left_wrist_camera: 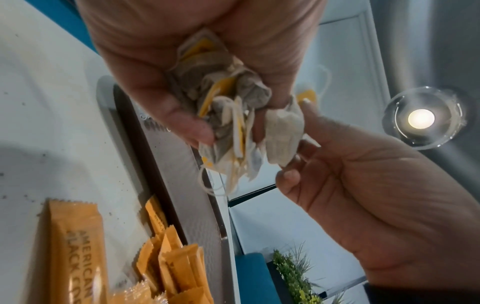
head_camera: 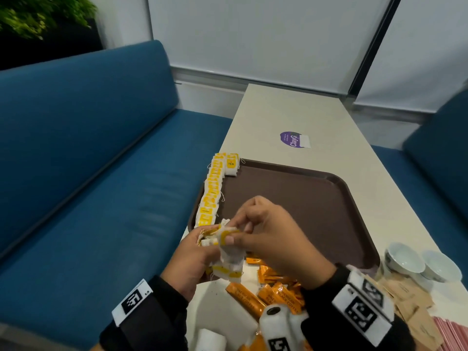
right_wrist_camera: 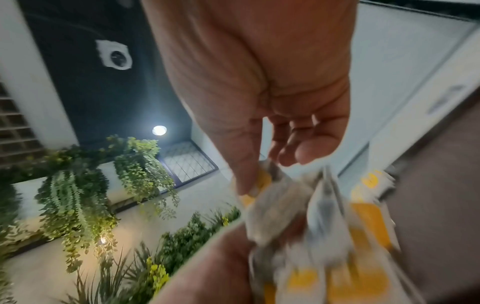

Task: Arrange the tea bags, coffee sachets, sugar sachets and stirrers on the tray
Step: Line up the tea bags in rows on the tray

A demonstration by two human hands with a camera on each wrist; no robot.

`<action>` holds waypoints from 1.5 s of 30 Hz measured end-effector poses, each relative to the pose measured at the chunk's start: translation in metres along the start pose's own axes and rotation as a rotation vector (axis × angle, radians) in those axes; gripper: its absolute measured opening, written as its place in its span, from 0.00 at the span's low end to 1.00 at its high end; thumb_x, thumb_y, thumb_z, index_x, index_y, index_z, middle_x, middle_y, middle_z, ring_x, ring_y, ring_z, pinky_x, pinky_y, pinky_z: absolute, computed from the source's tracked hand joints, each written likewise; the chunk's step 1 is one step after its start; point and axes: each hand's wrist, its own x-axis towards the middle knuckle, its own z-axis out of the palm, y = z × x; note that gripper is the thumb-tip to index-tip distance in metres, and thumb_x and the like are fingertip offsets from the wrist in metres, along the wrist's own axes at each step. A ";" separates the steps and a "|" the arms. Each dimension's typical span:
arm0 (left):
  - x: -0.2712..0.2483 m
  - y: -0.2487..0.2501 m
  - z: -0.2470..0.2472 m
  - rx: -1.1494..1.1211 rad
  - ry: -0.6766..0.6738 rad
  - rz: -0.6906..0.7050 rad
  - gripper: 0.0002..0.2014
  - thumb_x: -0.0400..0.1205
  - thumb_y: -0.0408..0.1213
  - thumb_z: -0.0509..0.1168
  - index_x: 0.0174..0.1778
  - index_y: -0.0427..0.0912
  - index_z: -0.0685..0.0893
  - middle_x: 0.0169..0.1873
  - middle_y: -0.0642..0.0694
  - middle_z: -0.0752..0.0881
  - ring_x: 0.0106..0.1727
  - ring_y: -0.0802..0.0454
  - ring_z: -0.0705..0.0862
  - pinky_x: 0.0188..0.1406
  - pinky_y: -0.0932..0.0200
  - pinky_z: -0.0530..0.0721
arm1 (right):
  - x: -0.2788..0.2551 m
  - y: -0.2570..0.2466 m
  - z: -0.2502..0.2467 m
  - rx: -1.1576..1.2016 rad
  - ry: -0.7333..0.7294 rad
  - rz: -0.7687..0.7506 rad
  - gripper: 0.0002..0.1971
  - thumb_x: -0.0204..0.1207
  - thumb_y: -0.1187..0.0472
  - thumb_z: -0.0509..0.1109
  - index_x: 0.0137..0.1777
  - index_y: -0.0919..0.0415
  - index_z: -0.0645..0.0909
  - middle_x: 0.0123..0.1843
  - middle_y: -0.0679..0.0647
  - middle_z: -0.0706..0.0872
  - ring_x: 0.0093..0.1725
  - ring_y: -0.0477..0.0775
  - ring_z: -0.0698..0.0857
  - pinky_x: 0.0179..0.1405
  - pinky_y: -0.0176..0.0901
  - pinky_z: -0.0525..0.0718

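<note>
My left hand (head_camera: 195,252) grips a bunch of white tea bags with yellow tags (head_camera: 228,259) just off the near left corner of the brown tray (head_camera: 316,198). My right hand (head_camera: 253,229) pinches one tea bag (left_wrist_camera: 283,133) at the top of that bunch between thumb and forefinger. A row of tea bags (head_camera: 212,193) lies along the tray's left rim, with one more (head_camera: 231,165) at the far corner. Orange coffee sachets (head_camera: 273,287) lie heaped on the table under my hands. The left wrist view shows the bunch (left_wrist_camera: 228,115) in my left palm (left_wrist_camera: 182,61).
Brown sugar sachets (head_camera: 410,310) and pink stirrers (head_camera: 453,335) lie at the near right. Two white bowls (head_camera: 405,259) stand right of the tray. A purple sticker (head_camera: 293,139) is on the cream table (head_camera: 291,110) beyond it. Blue benches (head_camera: 88,160) flank the table.
</note>
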 end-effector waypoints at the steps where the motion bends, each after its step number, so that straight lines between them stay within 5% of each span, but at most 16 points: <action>1: -0.001 0.001 -0.003 -0.012 0.005 0.005 0.27 0.60 0.32 0.72 0.57 0.45 0.83 0.44 0.42 0.88 0.40 0.46 0.87 0.32 0.55 0.84 | 0.001 -0.005 -0.007 0.123 -0.017 -0.030 0.11 0.65 0.63 0.80 0.33 0.46 0.83 0.46 0.48 0.81 0.38 0.43 0.78 0.34 0.29 0.79; 4: -0.001 0.000 -0.014 -0.076 0.043 0.001 0.25 0.61 0.28 0.75 0.54 0.44 0.82 0.37 0.45 0.87 0.32 0.50 0.86 0.26 0.58 0.83 | 0.006 -0.013 -0.033 0.463 -0.051 -0.069 0.05 0.61 0.64 0.77 0.37 0.58 0.85 0.42 0.54 0.88 0.36 0.43 0.83 0.29 0.31 0.79; 9: 0.007 -0.006 -0.030 -0.128 0.078 -0.035 0.18 0.73 0.23 0.69 0.55 0.45 0.82 0.39 0.45 0.88 0.35 0.48 0.86 0.27 0.57 0.82 | 0.048 -0.009 -0.051 0.229 0.143 0.019 0.05 0.74 0.71 0.71 0.40 0.63 0.78 0.35 0.55 0.84 0.23 0.34 0.79 0.22 0.22 0.73; 12: 0.012 -0.004 -0.036 -0.148 0.057 -0.051 0.19 0.72 0.23 0.69 0.56 0.45 0.82 0.38 0.45 0.90 0.34 0.48 0.88 0.27 0.57 0.84 | 0.097 0.006 -0.051 0.133 0.173 0.076 0.10 0.77 0.69 0.69 0.38 0.59 0.73 0.32 0.56 0.81 0.21 0.41 0.79 0.15 0.25 0.69; 15: 0.019 0.003 -0.040 -0.164 0.036 -0.055 0.18 0.72 0.22 0.68 0.55 0.43 0.82 0.37 0.44 0.91 0.32 0.49 0.89 0.26 0.56 0.85 | 0.158 0.034 -0.043 -0.131 0.139 0.078 0.11 0.78 0.66 0.69 0.37 0.54 0.72 0.33 0.56 0.83 0.20 0.42 0.79 0.23 0.34 0.75; 18: 0.026 0.011 -0.042 -0.187 0.018 -0.054 0.19 0.71 0.20 0.69 0.55 0.41 0.83 0.36 0.42 0.90 0.31 0.47 0.89 0.23 0.56 0.84 | 0.210 0.064 -0.030 -0.360 0.095 0.137 0.04 0.77 0.68 0.67 0.48 0.60 0.79 0.50 0.61 0.85 0.41 0.53 0.85 0.40 0.39 0.76; 21: 0.031 0.017 -0.046 -0.189 0.003 -0.052 0.26 0.61 0.23 0.75 0.56 0.41 0.83 0.41 0.40 0.90 0.35 0.44 0.89 0.28 0.53 0.86 | 0.240 0.089 -0.019 -0.498 0.001 0.247 0.14 0.77 0.70 0.65 0.62 0.64 0.80 0.64 0.61 0.82 0.61 0.60 0.81 0.50 0.42 0.76; 24: 0.035 0.020 -0.049 -0.204 0.020 -0.047 0.29 0.57 0.28 0.73 0.56 0.41 0.83 0.42 0.39 0.90 0.37 0.43 0.89 0.30 0.53 0.86 | 0.259 0.105 -0.011 -0.559 -0.082 0.300 0.17 0.78 0.68 0.67 0.66 0.64 0.78 0.67 0.62 0.81 0.65 0.61 0.80 0.58 0.43 0.77; 28: 0.035 0.022 -0.048 -0.210 0.025 -0.054 0.30 0.56 0.23 0.78 0.56 0.41 0.83 0.41 0.40 0.91 0.35 0.45 0.89 0.26 0.57 0.84 | 0.271 0.112 -0.006 -0.519 -0.071 0.352 0.18 0.76 0.69 0.69 0.67 0.65 0.78 0.66 0.62 0.81 0.64 0.61 0.81 0.59 0.46 0.79; 34: 0.033 0.021 -0.045 -0.241 0.033 -0.063 0.30 0.56 0.25 0.75 0.57 0.40 0.82 0.42 0.39 0.91 0.37 0.44 0.90 0.27 0.56 0.85 | 0.275 0.117 -0.002 -0.458 0.025 0.422 0.17 0.74 0.65 0.73 0.62 0.69 0.79 0.58 0.62 0.85 0.55 0.60 0.85 0.48 0.43 0.83; 36: 0.033 0.021 -0.044 -0.265 0.023 -0.062 0.31 0.57 0.23 0.75 0.58 0.39 0.82 0.43 0.38 0.90 0.37 0.43 0.89 0.27 0.56 0.85 | 0.267 0.107 -0.006 -0.425 0.117 0.375 0.17 0.74 0.63 0.74 0.60 0.69 0.78 0.59 0.62 0.84 0.57 0.60 0.82 0.51 0.45 0.78; 38: 0.031 0.021 -0.040 -0.295 0.013 -0.070 0.31 0.58 0.22 0.77 0.58 0.39 0.81 0.43 0.38 0.90 0.36 0.44 0.89 0.27 0.54 0.86 | 0.247 0.086 -0.010 -0.309 0.124 0.268 0.12 0.74 0.61 0.75 0.52 0.67 0.80 0.50 0.59 0.84 0.48 0.55 0.81 0.46 0.44 0.77; 41: 0.029 0.022 -0.034 -0.328 -0.001 -0.078 0.27 0.62 0.27 0.70 0.60 0.40 0.81 0.44 0.39 0.90 0.35 0.45 0.89 0.27 0.54 0.86 | 0.196 0.045 -0.017 -0.102 -0.162 0.162 0.09 0.72 0.56 0.76 0.40 0.59 0.80 0.32 0.47 0.81 0.30 0.45 0.77 0.28 0.37 0.73; 43: 0.027 0.022 -0.029 -0.351 0.002 -0.083 0.27 0.63 0.28 0.70 0.60 0.40 0.81 0.45 0.38 0.90 0.34 0.47 0.89 0.24 0.56 0.85 | 0.159 0.025 -0.023 -0.061 -0.378 0.072 0.08 0.70 0.58 0.78 0.38 0.57 0.80 0.33 0.51 0.82 0.29 0.43 0.77 0.26 0.37 0.73; 45: 0.025 0.021 -0.024 -0.364 0.003 -0.093 0.26 0.63 0.30 0.70 0.59 0.41 0.82 0.46 0.38 0.90 0.34 0.49 0.88 0.26 0.58 0.84 | 0.125 0.013 -0.027 -0.044 -0.442 -0.081 0.09 0.66 0.65 0.80 0.39 0.60 0.81 0.37 0.55 0.83 0.32 0.46 0.79 0.31 0.40 0.77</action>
